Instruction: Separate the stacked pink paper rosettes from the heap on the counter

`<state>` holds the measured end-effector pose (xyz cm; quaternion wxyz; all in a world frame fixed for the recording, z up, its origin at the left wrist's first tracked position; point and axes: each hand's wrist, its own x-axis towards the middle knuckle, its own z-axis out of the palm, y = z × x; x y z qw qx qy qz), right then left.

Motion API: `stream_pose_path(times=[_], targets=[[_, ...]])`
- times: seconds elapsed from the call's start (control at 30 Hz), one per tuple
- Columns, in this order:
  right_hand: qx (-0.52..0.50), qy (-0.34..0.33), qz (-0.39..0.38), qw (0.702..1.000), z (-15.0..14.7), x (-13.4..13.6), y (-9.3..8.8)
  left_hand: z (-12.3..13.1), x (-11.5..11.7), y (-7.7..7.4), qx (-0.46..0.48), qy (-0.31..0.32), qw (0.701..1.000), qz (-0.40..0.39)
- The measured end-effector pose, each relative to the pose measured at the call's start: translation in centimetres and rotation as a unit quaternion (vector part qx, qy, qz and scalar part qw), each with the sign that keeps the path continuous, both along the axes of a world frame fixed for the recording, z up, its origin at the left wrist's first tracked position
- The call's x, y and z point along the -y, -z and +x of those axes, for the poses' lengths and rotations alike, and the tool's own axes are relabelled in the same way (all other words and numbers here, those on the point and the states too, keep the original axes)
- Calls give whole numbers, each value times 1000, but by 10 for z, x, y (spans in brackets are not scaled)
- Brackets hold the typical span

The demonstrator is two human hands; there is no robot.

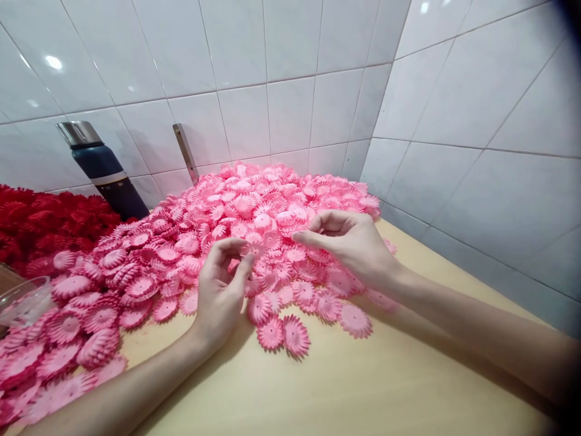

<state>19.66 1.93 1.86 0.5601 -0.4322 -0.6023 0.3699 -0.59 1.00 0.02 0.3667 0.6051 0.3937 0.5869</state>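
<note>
My left hand (224, 287) is closed in a pinch over the front of a pile of pink scalloped fabric flower pieces (245, 206). Between its thumb and forefinger is a small, pale, translucent piece (255, 248), too blurred to name. To the right, my right hand (351, 242) hovers over the same pile, its fingers curled and thumb stretched towards the left hand. What its fingertips hold, if anything, cannot be made out. Below the hands, loose flower pieces (270, 334) with small centre holes lie on the pale table (345, 387).
A dark blue steel-capped bottle (109, 172) stands at the back left, beside a heap of red pieces (49, 221). A clear plastic container (25, 303) sits at the left edge. A narrow metal strip (185, 151) leans on the tiled wall (290, 109) behind the pile.
</note>
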Motion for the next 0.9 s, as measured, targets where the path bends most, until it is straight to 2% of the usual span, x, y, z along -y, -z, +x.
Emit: stream_pose_path(times=[0.1, 0.3, 0.5, 0.6, 0.77, 0.9], targets=[[-1, 11, -13, 1000, 6, -3, 0, -1, -2, 0, 3, -3, 1000, -18], [24, -38, -46, 998, 0, 3, 0, -2, -2, 3, 33, 42, 997, -60], [29, -55, -42, 997, -5, 6, -2, -2, -4, 3, 0, 22, 999, -28], [36, -62, -39, 997, -5, 5, -1, -2, -4, 2, -8, 24, 999, -41], [63, -28, -36, 997, -6, 7, 0, -3, -5, 4, -20, 31, 998, -54], [116, 35, 37, 992, -6, 5, 1, -3, -5, 4, -21, 43, 997, -54]])
